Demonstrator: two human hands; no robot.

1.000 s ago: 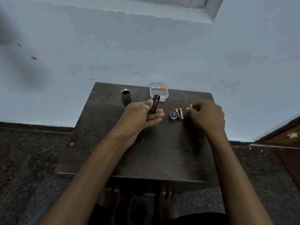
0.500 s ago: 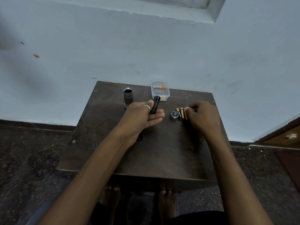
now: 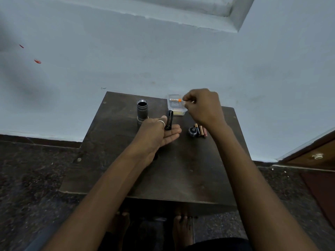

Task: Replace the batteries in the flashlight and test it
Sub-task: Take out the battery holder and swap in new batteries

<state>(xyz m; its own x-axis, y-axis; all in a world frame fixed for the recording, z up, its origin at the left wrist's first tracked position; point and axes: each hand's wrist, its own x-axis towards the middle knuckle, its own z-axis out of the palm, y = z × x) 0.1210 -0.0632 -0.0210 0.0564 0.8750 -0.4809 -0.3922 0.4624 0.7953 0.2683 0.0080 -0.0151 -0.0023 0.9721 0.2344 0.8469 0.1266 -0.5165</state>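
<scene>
My left hand point(image 3: 159, 132) lies palm up over the dark table point(image 3: 172, 178) and holds a black battery holder point(image 3: 169, 120) upright between thumb and fingers. The grey flashlight body point(image 3: 142, 110) stands upright, open end up, just left of that hand. My right hand point(image 3: 203, 107) hovers over a clear plastic box point(image 3: 176, 109), fingertips pinched together beside the orange end of a battery point(image 3: 175, 100) lying in the box; whether they touch it I cannot tell. The black tail cap point(image 3: 192, 131) and three batteries point(image 3: 200, 130) lie side by side under my right wrist.
The table stands against a pale blue wall point(image 3: 163, 60). A dark speckled floor point(image 3: 27, 178) surrounds it, and bare feet point(image 3: 181, 230) show under the near edge. A brown wooden door or cabinet point(image 3: 317, 156) with a metal knob is at the right.
My right hand set a battery down next to the two by the tail cap, then moved up and away to the plastic box. My left hand kept holding the battery holder.
</scene>
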